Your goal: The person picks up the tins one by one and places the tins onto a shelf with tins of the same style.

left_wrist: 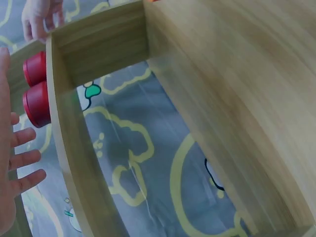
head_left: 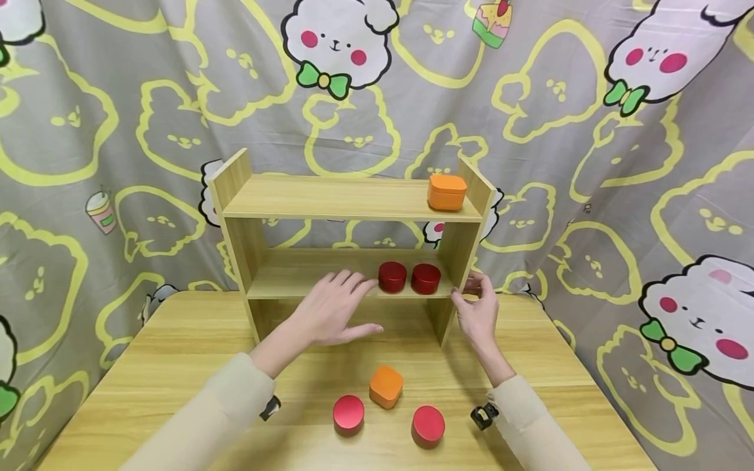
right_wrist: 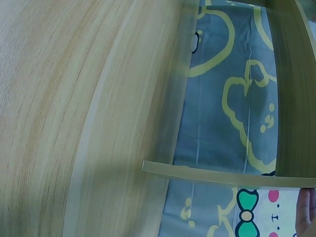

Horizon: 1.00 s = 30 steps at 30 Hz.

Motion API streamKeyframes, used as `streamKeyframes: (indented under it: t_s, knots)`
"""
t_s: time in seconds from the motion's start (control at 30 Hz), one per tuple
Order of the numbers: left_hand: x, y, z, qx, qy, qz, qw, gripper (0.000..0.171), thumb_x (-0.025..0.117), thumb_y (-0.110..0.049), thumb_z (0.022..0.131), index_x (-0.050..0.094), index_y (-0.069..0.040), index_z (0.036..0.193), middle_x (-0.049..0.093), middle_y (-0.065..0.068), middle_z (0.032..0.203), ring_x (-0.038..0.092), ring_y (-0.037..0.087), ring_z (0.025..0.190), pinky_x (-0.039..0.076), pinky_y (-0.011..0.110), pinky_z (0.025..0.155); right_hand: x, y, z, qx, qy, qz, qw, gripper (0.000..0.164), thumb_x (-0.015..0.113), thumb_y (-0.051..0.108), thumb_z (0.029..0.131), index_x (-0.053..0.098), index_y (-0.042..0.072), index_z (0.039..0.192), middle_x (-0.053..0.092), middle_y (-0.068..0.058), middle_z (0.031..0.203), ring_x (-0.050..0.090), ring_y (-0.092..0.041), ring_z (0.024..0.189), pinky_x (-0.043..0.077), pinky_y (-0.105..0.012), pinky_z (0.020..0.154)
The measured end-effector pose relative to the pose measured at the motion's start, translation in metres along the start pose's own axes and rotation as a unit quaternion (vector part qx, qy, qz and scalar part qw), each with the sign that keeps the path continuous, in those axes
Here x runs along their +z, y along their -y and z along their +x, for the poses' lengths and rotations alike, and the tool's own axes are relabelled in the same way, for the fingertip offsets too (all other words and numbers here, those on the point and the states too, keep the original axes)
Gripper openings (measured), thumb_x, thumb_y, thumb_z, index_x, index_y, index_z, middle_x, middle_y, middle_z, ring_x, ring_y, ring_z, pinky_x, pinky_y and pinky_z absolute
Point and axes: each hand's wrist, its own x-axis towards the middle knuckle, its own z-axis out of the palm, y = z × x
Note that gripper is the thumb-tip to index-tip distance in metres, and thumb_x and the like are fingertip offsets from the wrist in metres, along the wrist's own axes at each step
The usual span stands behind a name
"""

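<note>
Two round red tins, the left one (head_left: 392, 277) and the right one (head_left: 426, 279), stand side by side on the middle board of a wooden shelf (head_left: 330, 196). My left hand (head_left: 336, 311) is stretched out before that board, fingers extended and thumb apart, with nothing in its grasp. Its index fingertip is close to the left tin; whether they touch I cannot tell. At the shelf's right side panel, my right hand (head_left: 478, 311) grips the edge, thumb at the front and fingers on the outer side. The right wrist view shows only some fingers (right_wrist: 306, 212) against the panel.
An orange rounded-square tin (head_left: 446, 193) stands on the top board at right. Before the shelf, another orange tin (head_left: 386, 386) and two red tins (head_left: 348, 415) (head_left: 428, 426) lie on the wooden table (head_left: 147, 386). A patterned curtain (head_left: 548, 163) hangs behind.
</note>
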Motion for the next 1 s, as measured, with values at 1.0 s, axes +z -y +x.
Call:
streamKeyframes:
  t_s: [1.0]
  knots:
    - [0.011, -0.023, -0.103, 0.093, 0.057, -0.038, 0.9932, 0.078, 0.061, -0.075, 0.092, 0.063, -0.014, 0.139, 0.070, -0.002, 0.125, 0.065, 0.018, 0.114, 0.060, 0.040, 0.097, 0.000, 0.036, -0.012, -0.004, 0.002, 0.003, 1.000, 0.039, 0.063, -0.012, 0.085, 0.060, -0.015, 0.124, 0.063, -0.032, 0.104, 0.064, -0.015, 0.088, 0.054, -0.006, 0.070]
